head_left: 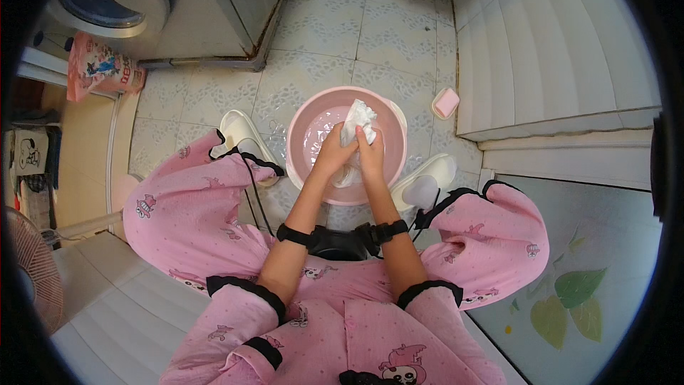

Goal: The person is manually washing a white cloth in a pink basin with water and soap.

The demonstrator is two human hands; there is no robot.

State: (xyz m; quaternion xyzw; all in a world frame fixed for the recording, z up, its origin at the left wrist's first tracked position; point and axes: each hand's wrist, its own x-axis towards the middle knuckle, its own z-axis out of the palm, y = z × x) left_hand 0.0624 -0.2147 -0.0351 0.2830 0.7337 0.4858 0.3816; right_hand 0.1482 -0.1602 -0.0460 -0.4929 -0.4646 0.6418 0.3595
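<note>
Both my hands grip one wet, crumpled white cloth (pixel 359 117) above a round pink plastic basin (pixel 295 141). My left hand (pixel 336 147) holds its left side, and my right hand (pixel 370 148) pinches it from the right with the thumb on top. Water with bright reflections (pixel 322 131) lies in the basin. Another pale, whitish item (pixel 346 177) rests in the basin below my wrists, partly hidden by my forearms; I cannot tell exactly what it is.
On the tiled floor (pixel 315 27), a pink soap bar (pixel 448 101) sits in a dish right of the basin. Cream slippers (pixel 241 131) flank the basin. A front-loading washing machine (pixel 176 10) and a pink detergent bag (pixel 101 70) are at upper left, a fan (pixel 35 272) at far left.
</note>
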